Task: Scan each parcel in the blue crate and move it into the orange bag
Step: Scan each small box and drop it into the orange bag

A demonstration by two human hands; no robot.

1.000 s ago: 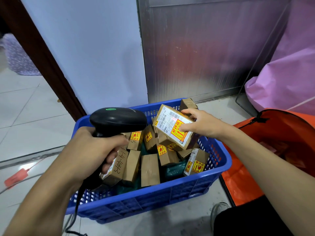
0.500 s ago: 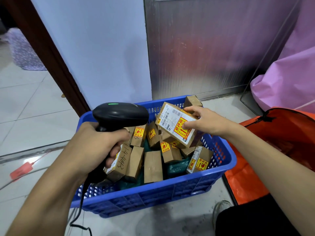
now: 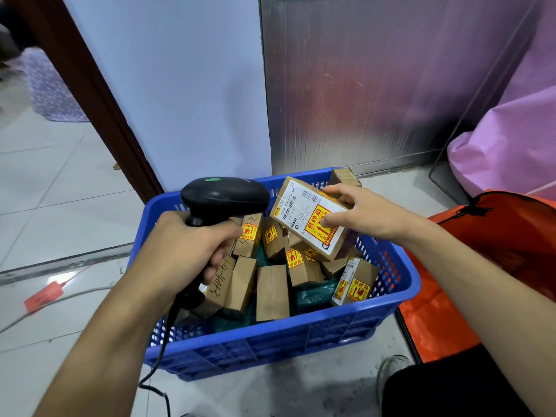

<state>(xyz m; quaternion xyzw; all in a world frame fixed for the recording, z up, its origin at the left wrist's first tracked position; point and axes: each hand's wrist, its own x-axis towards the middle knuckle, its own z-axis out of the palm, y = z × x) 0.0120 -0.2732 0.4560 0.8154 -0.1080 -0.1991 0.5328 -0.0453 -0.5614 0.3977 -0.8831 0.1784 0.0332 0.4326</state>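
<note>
Here, a blue perforated plastic crate [image 3: 270, 341] sits on the pale tiled floor [image 3: 60, 206]. An open orange fabric bag [image 3: 496, 236] lies just beside its right side. Inside the crate is a heap of small brown cardboard parcels [image 3: 272, 291], many with yellow-and-red stickers. Above its far right corner, a brown cardboard box with a white shipping label [image 3: 296, 206] is tilted, label up, grasped by the right grip [image 3: 367, 215]. The left grip [image 3: 186, 245] is clenched round the handle of a black corded barcode scanner [image 3: 225, 195], whose head is just beside the box.
</note>
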